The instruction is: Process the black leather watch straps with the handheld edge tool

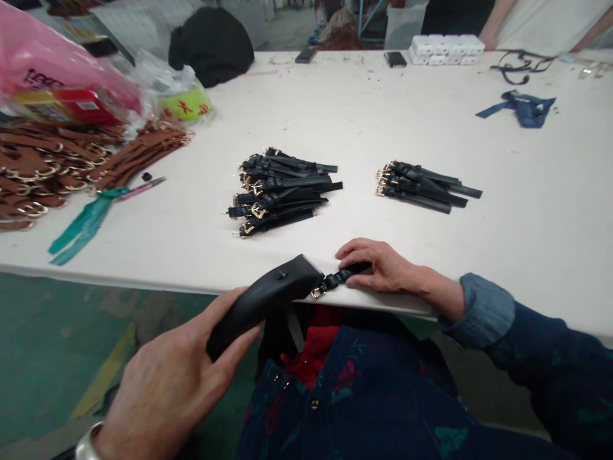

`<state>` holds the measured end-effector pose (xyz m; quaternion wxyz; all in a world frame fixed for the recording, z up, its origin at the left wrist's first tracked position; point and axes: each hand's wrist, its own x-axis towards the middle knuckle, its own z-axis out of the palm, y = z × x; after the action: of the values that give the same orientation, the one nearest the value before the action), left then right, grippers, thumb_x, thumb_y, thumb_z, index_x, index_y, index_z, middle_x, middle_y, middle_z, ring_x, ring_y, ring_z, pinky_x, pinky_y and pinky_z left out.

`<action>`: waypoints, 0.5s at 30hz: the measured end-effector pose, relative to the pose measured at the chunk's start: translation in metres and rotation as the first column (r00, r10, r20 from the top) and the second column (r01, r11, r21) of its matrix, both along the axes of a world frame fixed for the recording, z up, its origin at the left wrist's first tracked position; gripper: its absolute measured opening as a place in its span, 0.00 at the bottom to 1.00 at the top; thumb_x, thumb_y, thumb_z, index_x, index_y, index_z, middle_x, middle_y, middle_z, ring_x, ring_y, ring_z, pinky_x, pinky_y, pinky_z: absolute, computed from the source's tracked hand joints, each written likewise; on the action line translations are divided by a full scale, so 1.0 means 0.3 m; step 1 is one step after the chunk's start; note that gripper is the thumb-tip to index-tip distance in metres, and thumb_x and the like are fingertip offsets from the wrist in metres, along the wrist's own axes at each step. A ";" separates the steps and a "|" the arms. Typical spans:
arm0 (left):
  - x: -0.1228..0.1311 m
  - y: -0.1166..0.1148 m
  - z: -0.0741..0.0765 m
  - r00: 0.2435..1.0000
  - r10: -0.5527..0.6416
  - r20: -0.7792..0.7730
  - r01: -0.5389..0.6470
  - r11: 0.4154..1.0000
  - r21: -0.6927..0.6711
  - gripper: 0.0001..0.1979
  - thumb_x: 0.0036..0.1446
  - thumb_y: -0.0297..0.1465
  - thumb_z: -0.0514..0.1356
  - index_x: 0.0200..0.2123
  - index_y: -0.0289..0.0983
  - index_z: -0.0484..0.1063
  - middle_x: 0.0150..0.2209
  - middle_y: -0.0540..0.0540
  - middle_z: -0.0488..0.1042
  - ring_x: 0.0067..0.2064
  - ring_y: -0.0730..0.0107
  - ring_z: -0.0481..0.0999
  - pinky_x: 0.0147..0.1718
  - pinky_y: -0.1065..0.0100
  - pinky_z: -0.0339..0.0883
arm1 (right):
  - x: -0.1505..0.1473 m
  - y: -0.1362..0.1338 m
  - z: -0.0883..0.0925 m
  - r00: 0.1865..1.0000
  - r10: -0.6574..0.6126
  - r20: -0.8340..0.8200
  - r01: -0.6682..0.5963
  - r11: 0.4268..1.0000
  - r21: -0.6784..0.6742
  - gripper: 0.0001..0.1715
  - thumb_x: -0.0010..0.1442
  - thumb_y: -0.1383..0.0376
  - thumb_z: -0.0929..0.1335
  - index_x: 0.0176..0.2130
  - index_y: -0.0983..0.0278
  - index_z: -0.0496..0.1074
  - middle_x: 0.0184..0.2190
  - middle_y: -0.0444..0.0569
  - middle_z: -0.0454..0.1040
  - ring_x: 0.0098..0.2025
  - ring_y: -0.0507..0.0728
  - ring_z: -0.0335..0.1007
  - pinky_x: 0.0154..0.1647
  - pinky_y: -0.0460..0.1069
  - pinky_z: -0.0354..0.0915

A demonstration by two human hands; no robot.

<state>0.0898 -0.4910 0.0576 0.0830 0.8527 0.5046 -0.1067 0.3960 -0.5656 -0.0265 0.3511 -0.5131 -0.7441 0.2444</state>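
Observation:
My left hand is wrapped round a black hair clipper, whose wide end points right, close to a short black buckle strap. With fingers closed over the strap's far end, my right hand keeps it by the table's front edge. Its gold buckle lies just below the clipper's tip; whether the two touch I cannot tell. Beyond my hands lie a larger pile of black buckle straps and, to its right, a smaller pile of such straps.
Brown straps with gold rings heap at the left under plastic bags. Near them lie a pen and a teal ribbon. On the white table further back are two dark phones, white rolls and blue cloth. A person stands at the back right.

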 end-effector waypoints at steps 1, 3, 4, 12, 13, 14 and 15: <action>-0.010 -0.009 0.000 1.000 -0.007 -0.005 0.007 1.000 -0.007 0.26 0.56 0.50 0.48 0.57 0.51 0.59 0.27 0.53 0.77 0.30 0.60 0.78 0.26 0.68 0.61 | 0.000 -0.001 -0.001 1.000 0.002 -0.006 -0.002 1.000 0.004 0.13 0.51 0.68 0.72 0.40 0.65 0.74 0.44 0.53 0.72 0.45 0.57 0.68 0.46 0.54 0.66; -0.010 -0.026 -0.003 1.000 -0.027 0.002 0.027 0.999 -0.026 0.25 0.56 0.49 0.49 0.57 0.53 0.59 0.29 0.53 0.77 0.31 0.60 0.78 0.28 0.68 0.62 | -0.002 -0.001 -0.004 1.000 0.005 -0.011 -0.005 1.000 0.012 0.14 0.51 0.67 0.72 0.40 0.64 0.74 0.44 0.52 0.72 0.45 0.57 0.68 0.47 0.53 0.65; 0.000 -0.032 -0.005 0.999 -0.033 0.010 0.033 0.999 -0.036 0.25 0.56 0.48 0.49 0.57 0.54 0.58 0.30 0.53 0.78 0.32 0.60 0.78 0.28 0.67 0.62 | -0.003 -0.001 -0.005 1.000 0.003 -0.008 -0.003 1.000 0.017 0.15 0.51 0.67 0.72 0.41 0.64 0.74 0.44 0.52 0.72 0.45 0.57 0.68 0.47 0.53 0.65; 0.074 -0.019 -0.043 0.990 0.018 0.141 -0.016 1.000 -0.015 0.26 0.56 0.47 0.51 0.57 0.49 0.60 0.23 0.52 0.75 0.28 0.61 0.77 0.25 0.69 0.61 | -0.017 -0.002 0.003 1.000 -0.012 0.023 0.011 1.000 0.028 0.14 0.53 0.65 0.72 0.41 0.64 0.74 0.43 0.53 0.72 0.45 0.58 0.68 0.46 0.55 0.66; 0.065 -0.018 -0.048 0.985 0.044 0.166 -0.044 0.999 -0.008 0.25 0.55 0.47 0.51 0.56 0.48 0.61 0.21 0.53 0.73 0.27 0.62 0.77 0.25 0.69 0.61 | -0.019 -0.003 0.004 1.000 -0.009 0.021 0.009 1.000 0.029 0.13 0.53 0.65 0.71 0.41 0.64 0.74 0.43 0.53 0.72 0.45 0.58 0.68 0.46 0.55 0.66; 0.053 -0.018 -0.054 0.978 0.074 0.193 -0.073 0.997 -0.009 0.25 0.55 0.46 0.51 0.56 0.47 0.62 0.19 0.54 0.72 0.25 0.63 0.76 0.25 0.69 0.61 | -0.021 -0.003 0.004 1.000 -0.010 0.017 0.010 0.999 0.031 0.13 0.53 0.64 0.71 0.41 0.64 0.74 0.43 0.53 0.72 0.45 0.58 0.68 0.46 0.54 0.67; 0.037 -0.019 -0.059 0.970 0.101 0.223 -0.100 0.995 -0.016 0.26 0.55 0.47 0.52 0.55 0.46 0.63 0.17 0.55 0.70 0.24 0.64 0.75 0.24 0.69 0.61 | -0.020 -0.003 0.004 1.000 -0.018 0.012 0.018 0.999 0.034 0.13 0.54 0.64 0.71 0.41 0.64 0.74 0.43 0.53 0.72 0.45 0.58 0.68 0.46 0.54 0.67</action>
<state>0.1010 -0.4968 0.0400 0.1465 0.8323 0.5345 -0.0070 0.3899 -0.5665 -0.0252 0.3573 -0.5154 -0.7456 0.2253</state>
